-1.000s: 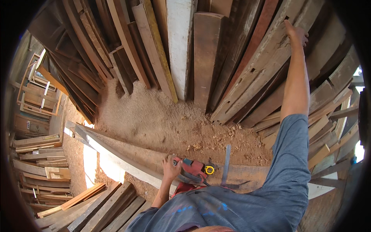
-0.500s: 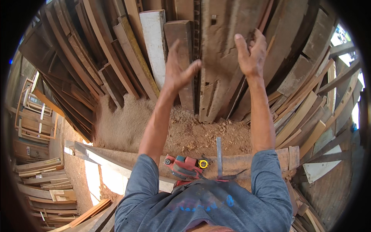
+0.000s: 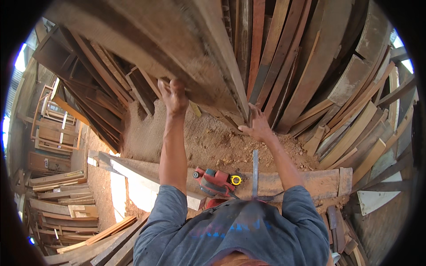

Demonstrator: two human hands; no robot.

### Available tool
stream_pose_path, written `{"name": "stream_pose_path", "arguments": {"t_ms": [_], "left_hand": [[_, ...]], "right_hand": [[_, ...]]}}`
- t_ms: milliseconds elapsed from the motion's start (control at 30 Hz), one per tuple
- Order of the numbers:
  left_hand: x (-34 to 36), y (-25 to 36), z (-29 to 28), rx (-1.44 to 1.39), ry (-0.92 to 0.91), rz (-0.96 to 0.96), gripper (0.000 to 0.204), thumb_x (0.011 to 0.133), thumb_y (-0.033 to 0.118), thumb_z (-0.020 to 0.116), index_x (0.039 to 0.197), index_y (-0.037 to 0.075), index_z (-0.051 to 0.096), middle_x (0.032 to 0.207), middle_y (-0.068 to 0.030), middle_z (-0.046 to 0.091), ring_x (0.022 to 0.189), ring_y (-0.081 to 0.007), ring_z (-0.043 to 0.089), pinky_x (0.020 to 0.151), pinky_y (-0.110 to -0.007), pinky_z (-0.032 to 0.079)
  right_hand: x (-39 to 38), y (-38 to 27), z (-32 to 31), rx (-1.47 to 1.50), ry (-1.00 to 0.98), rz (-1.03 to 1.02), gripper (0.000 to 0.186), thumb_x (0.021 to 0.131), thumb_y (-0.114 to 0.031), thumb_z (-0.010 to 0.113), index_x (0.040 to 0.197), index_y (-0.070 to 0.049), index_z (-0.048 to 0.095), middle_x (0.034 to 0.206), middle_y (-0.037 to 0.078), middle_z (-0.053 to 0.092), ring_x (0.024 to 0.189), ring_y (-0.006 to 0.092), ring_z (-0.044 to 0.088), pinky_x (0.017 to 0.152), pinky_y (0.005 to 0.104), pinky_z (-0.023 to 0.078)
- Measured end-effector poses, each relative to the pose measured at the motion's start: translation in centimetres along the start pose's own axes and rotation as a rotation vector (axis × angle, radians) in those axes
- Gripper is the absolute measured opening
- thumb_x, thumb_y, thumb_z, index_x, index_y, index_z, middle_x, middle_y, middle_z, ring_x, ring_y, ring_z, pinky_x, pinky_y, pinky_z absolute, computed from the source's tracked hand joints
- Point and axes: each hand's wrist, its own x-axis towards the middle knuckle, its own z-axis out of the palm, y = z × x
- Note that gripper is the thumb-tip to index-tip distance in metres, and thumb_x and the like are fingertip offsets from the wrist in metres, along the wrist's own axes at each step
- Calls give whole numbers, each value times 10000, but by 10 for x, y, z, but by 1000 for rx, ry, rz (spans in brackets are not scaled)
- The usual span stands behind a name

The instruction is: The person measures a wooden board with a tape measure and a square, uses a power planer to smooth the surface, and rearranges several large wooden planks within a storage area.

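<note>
A wide, weathered wooden plank [image 3: 177, 48] leans across the upper middle, its top tipped toward the left. My left hand [image 3: 174, 97] is closed around the plank's left edge, and the plank hides part of its fingers. At the lower right corner, my right hand [image 3: 259, 127] grips the right edge between thumb and fingers. Below my hands, a red power sander [image 3: 215, 182] rests on a long wooden beam [image 3: 310, 181]. A yellow tape measure [image 3: 235, 180] lies beside it, and a metal try square [image 3: 255, 170] has its blade pointing away from me.
Tall boards [image 3: 306, 80] stand upright along the far side and curve round to the right. Sawdust and wood chips [image 3: 195, 137] cover the ground between them and the beam. More stacked timber [image 3: 62, 208] is at the left; a white triangular panel [image 3: 375, 199] sits at the right.
Both hands have come down onto the wide plank and taken hold of it. The plank has tilted left, exposing narrow reddish boards behind it. My view has shifted slightly.
</note>
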Motion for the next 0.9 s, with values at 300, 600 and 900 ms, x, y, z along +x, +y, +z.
{"name": "stream_pose_path", "arguments": {"t_ms": [300,600,900], "left_hand": [[-103,110,-56,-613,104,-101,635,1005,506,554,1352,-15,448,1156,-274,630,1114,-399,636,1002,-545,522],[-179,164,-169,-555,-29,57,467,1022,430,555,1232,17,501,1022,-277,674,1014,-417,688,927,-578,526],[-187,238,-301,-557,-103,215,458,1016,438,561,1222,31,516,1017,-234,690,1023,-382,696,926,-551,523]], "right_hand": [[-51,-9,85,446,-42,-53,830,697,-385,884,1372,-154,460,1292,176,606,1197,426,551,1069,525,417],[-132,-85,111,289,168,-283,719,602,-226,901,1261,-86,650,1233,112,690,1099,308,588,1015,420,410],[-159,-227,122,213,257,-461,655,596,-116,861,1220,-99,661,1217,87,716,1097,285,625,1006,417,428]]}}
